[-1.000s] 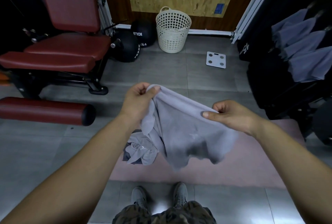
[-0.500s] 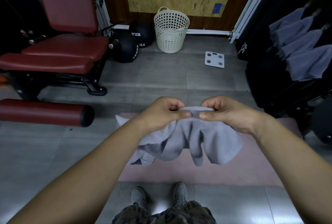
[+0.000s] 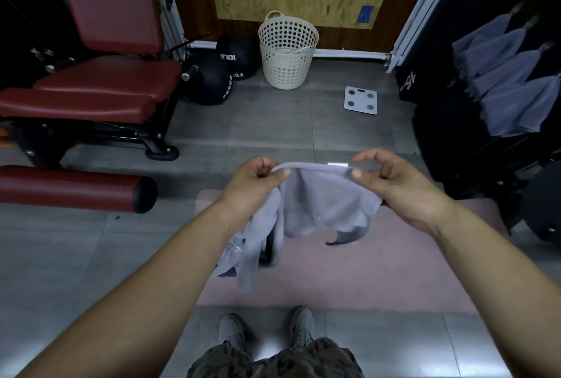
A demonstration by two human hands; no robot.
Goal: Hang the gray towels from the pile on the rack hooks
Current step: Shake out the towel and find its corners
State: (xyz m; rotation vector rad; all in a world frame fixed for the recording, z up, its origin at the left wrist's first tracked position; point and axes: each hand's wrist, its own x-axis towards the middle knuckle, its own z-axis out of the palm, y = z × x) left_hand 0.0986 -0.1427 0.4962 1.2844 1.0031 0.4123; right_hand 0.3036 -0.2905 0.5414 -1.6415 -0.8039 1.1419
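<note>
Head view. A gray towel [image 3: 321, 198] is held at the centre of the frame, above a pink mat [image 3: 364, 271] on the tiled floor. Its upper hem is stretched level between the two hands and the rest sags below.

The left hand [image 3: 255, 186], at the hem's 9 o'clock end, has its grip closed on the cloth, thumb pressed against curled fingers. A long fold of the towel hangs from this hand towards 6 o'clock.

The right hand [image 3: 397, 183], at the 3 o'clock end, pinches the hem between thumb and forefinger in a narrow grip. Its other fingers arch above the cloth.

The pile [image 3: 226, 265] shows only as a scrap of gray cloth on the mat, mostly hidden by the left forearm.

At 2 o'clock, four hung towels [image 3: 510, 86] overlap in a slanting row on a dark rack [image 3: 449, 141].

At 12 o'clock a cream basket [image 3: 287, 49] stands against the wall. A white scale [image 3: 360, 100] lies at 1 o'clock, and a red bench [image 3: 106, 74] stands at 10 o'clock with black medicine balls [image 3: 209, 80] beside it. The person's shoes [image 3: 232, 329] are at 6 o'clock.
</note>
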